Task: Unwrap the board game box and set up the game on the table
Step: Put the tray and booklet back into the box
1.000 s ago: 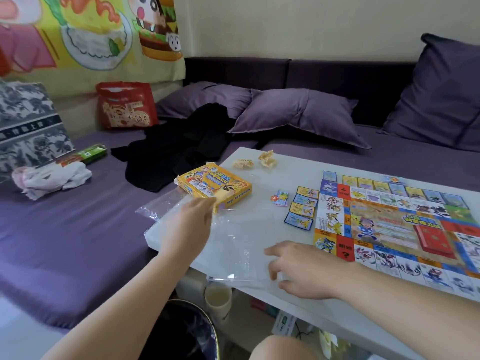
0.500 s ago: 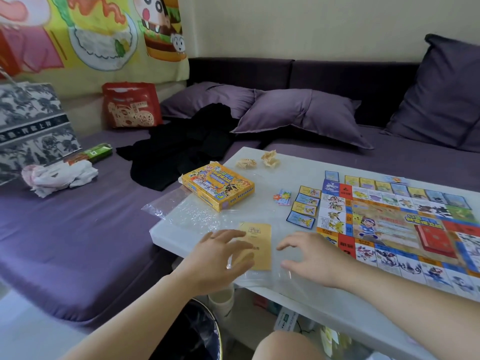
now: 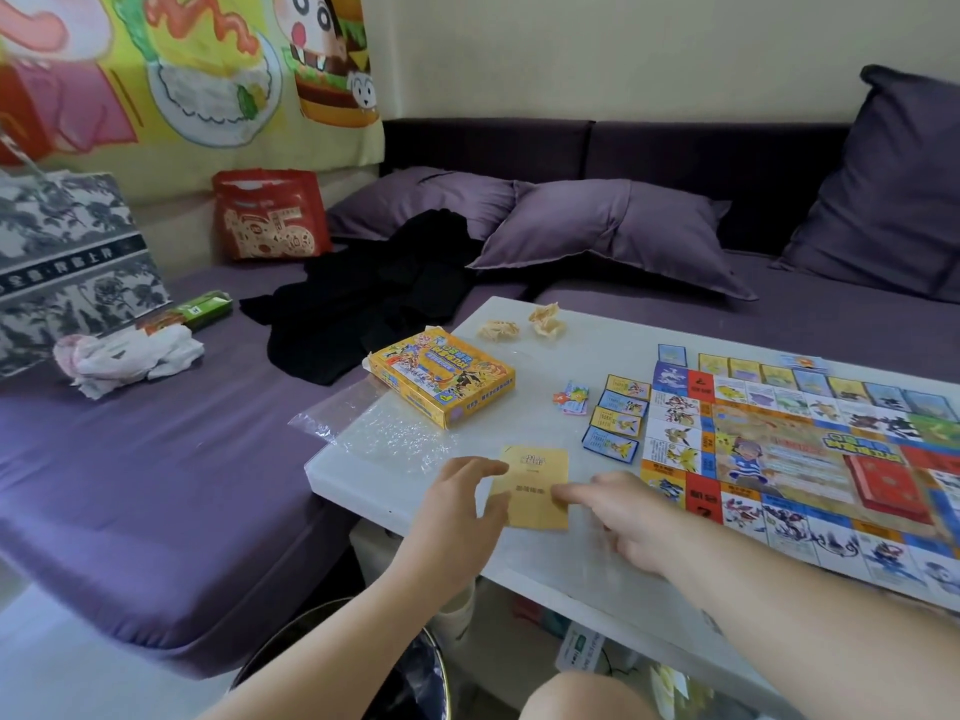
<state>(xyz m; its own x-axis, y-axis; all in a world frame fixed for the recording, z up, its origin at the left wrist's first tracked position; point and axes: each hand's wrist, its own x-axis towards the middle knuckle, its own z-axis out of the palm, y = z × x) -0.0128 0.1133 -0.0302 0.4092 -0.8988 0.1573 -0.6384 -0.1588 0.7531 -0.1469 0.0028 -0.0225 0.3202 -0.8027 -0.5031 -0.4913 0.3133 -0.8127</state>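
Right hand (image 3: 623,517): sliding left since earlier — straight fingertip now pressing the flat yellow card (image 3: 537,480).
Left hand (image 3: 457,506): relaxed fingers touching its left edge.

Landmark = game box (image 3: 441,376), on the table (image 3: 597,330) near its left end. Right of box: token pile (image 3: 571,400), then a column of cards (image 3: 618,415), then the game board (image 3: 805,449) flat on the table. The cards sit just beside the board's left edge. Behind box: two paper wads (image 3: 498,330), apart from it. In front of box: plastic wrap (image 3: 374,428), overhanging the table's left edge. Front-right of box: card packet (image 3: 535,491), with left hand (image 3: 457,506) touching its left side and right hand (image 3: 628,517) touching its right. Behind-left of box, off the table: clothing heap (image 3: 363,304) on the sofa (image 3: 130,485).
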